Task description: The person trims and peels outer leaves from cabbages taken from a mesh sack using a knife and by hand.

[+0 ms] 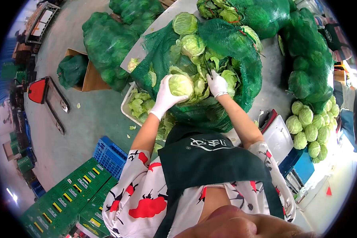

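My left hand [165, 98], in a white glove, is wrapped round the left side of a pale green cabbage [181, 85]. The gloved fingers of my right hand [217, 84] are closed on a thin dark knife [207, 66], whose tip points away from me. Both hands are over an opened green mesh sack [248, 75] on the table. Loose leaves and more cabbages, one whole cabbage [192, 45] among them, lie in the sack beyond my hands. Another cabbage [185, 23] sits at its far edge.
A white crate [127, 104] of trimmed leaves stands below left. Full mesh sacks [107, 47] lie on the floor, with another sack [309, 59] at right. Stacked cabbages [311, 125], green crates [63, 202], a blue crate [110, 156] and a pallet jack [47, 95] surround the table.
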`<state>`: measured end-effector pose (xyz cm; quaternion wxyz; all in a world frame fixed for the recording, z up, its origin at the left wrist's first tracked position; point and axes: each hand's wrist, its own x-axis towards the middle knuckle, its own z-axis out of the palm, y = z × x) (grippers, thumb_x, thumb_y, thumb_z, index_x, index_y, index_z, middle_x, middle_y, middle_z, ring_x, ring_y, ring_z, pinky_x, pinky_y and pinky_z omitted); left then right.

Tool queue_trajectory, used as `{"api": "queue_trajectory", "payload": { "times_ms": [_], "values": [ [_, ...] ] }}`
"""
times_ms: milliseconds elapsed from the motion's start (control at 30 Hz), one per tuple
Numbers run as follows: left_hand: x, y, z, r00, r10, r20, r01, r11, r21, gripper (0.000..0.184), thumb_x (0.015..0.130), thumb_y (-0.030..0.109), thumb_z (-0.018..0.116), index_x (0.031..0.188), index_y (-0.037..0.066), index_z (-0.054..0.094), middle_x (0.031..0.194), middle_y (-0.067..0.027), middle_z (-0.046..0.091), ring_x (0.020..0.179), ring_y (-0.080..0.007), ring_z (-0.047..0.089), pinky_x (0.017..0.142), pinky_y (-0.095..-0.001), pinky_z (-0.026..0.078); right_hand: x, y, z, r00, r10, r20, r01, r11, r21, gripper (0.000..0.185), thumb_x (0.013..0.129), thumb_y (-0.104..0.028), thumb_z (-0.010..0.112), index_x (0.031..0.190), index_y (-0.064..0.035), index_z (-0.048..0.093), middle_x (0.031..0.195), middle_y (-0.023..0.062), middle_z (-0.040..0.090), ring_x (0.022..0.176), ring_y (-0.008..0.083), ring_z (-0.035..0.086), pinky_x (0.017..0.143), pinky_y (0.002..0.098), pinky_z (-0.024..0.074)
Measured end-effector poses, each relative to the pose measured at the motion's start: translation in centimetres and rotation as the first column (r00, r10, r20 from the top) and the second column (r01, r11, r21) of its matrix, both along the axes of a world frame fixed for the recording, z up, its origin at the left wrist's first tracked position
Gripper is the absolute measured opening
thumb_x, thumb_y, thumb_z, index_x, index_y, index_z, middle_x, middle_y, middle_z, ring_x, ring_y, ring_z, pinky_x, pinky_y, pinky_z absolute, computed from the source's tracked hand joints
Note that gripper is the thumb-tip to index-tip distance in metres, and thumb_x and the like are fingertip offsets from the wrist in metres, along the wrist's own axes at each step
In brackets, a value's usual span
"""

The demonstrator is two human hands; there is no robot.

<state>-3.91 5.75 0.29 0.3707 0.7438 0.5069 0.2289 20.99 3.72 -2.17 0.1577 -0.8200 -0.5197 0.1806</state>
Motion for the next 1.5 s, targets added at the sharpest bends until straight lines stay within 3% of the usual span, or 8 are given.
{"api": "queue_trajectory", "payload": {
  "times_ms": [133, 233, 300, 433, 1133, 1400, 1433, 1500],
  "values": [
    [-1.7, -0.2, 0.5, 0.999, 0.000, -0.048, -0.008, 0.986, -0.169, 0.117, 0.054, 0.041, 0.094, 0.144, -0.003, 0.033, 0.140, -0.0274, 0.045, 0.130, -0.0401, 0.049, 0.109, -0.0426, 0.042, 0.7, -0.5, 2.7, 0.920, 0.009, -0.392, 0.046, 0.990, 0.132, 0.036, 0.087, -0.033, 0.071, 0.109, -0.0041, 0.068, 0.094, 0.0161, 0.073, 0.080, 0.0303, 0.071, 0.077, 0.0365, 0.0562],
    [0.0, -0.2, 1.8, 0.975, 0.018, -0.221, -0.052, 0.987, -0.151, 0.122, 0.055, 0.043, 0.093, 0.148, -0.003, 0.029, 0.141, -0.0255, 0.047, 0.131, -0.0369, 0.049, 0.110, -0.0403, 0.042, -1.1, -1.5, 6.0, 0.907, 0.147, -0.395, 0.077, 0.864, 0.497, 0.025, 0.093, -0.025, 0.066, 0.110, -0.0056, 0.066, 0.081, 0.0133, 0.071, 0.070, 0.0223, 0.070, 0.067, 0.0335, 0.0563],
    [1.1, 0.0, 1.9, 0.946, 0.008, -0.323, -0.041, 0.995, -0.095, 0.121, 0.056, 0.052, 0.090, 0.146, -0.004, 0.031, 0.135, -0.0261, 0.051, 0.123, -0.0379, 0.056, 0.102, -0.0420, 0.048, -2.7, -3.3, 8.4, 0.923, 0.172, -0.344, -0.111, 0.975, 0.191, 0.022, 0.096, -0.022, 0.062, 0.112, -0.0080, 0.064, 0.078, 0.0148, 0.071, 0.066, 0.0271, 0.070, 0.062, 0.0386, 0.0560],
    [2.4, 0.9, 3.0, 0.902, 0.000, -0.433, -0.031, 0.998, -0.063, 0.117, 0.056, 0.057, 0.088, 0.142, -0.005, 0.037, 0.126, -0.0268, 0.057, 0.111, -0.0381, 0.063, 0.091, -0.0432, 0.054, -4.5, -6.5, 1.9, 0.962, 0.272, -0.031, -0.268, 0.958, 0.102, 0.021, 0.095, -0.022, 0.058, 0.102, -0.0027, 0.053, 0.073, 0.0197, 0.069, 0.064, 0.0388, 0.068, 0.059, 0.0485, 0.0549],
    [3.0, 2.0, 2.6, 0.876, -0.013, -0.481, -0.058, 0.989, -0.133, 0.121, 0.055, 0.064, 0.086, 0.143, -0.005, 0.038, 0.124, -0.0251, 0.057, 0.112, -0.0397, 0.062, 0.095, -0.0434, 0.052, -5.8, -1.1, 0.2, 0.980, 0.184, -0.077, -0.199, 0.903, -0.381, 0.022, 0.094, -0.008, 0.047, 0.112, 0.0046, 0.051, 0.095, 0.0269, 0.071, 0.090, 0.0409, 0.071, 0.080, 0.0467, 0.0564],
    [-0.8, 0.5, -0.5, 0.972, 0.025, -0.233, -0.057, 0.990, -0.132, 0.123, 0.056, 0.059, 0.088, 0.145, -0.006, 0.034, 0.134, -0.0253, 0.053, 0.123, -0.0381, 0.056, 0.102, -0.0423, 0.047, -3.4, -6.7, -2.6, 0.976, 0.188, -0.112, -0.216, 0.907, -0.361, 0.024, 0.089, -0.009, 0.053, 0.107, 0.0065, 0.054, 0.090, 0.0309, 0.069, 0.089, 0.0436, 0.070, 0.079, 0.0483, 0.0560],
    [-1.3, 0.5, -0.6, 0.985, 0.032, -0.171, -0.056, 0.989, -0.135, 0.124, 0.056, 0.058, 0.089, 0.146, -0.006, 0.033, 0.135, -0.0262, 0.051, 0.124, -0.0384, 0.055, 0.103, -0.0428, 0.046, -3.4, -7.3, -3.6, 0.974, 0.219, -0.065, -0.228, 0.923, -0.310, 0.025, 0.090, -0.012, 0.056, 0.108, 0.0062, 0.054, 0.085, 0.0281, 0.070, 0.078, 0.0399, 0.072, 0.068, 0.0472, 0.0578],
    [-2.8, -0.8, -0.9, 0.995, 0.045, -0.091, -0.061, 0.983, -0.173, 0.122, 0.059, 0.053, 0.090, 0.147, -0.007, 0.031, 0.138, -0.0278, 0.049, 0.129, -0.0395, 0.051, 0.110, -0.0425, 0.041, -2.4, -7.7, -2.7, 0.905, 0.054, -0.422, -0.203, 0.926, -0.317, 0.029, 0.093, -0.020, 0.059, 0.110, 0.0036, 0.055, 0.073, 0.0179, 0.068, 0.056, 0.0284, 0.068, 0.048, 0.0402, 0.0543]
  ]
}}
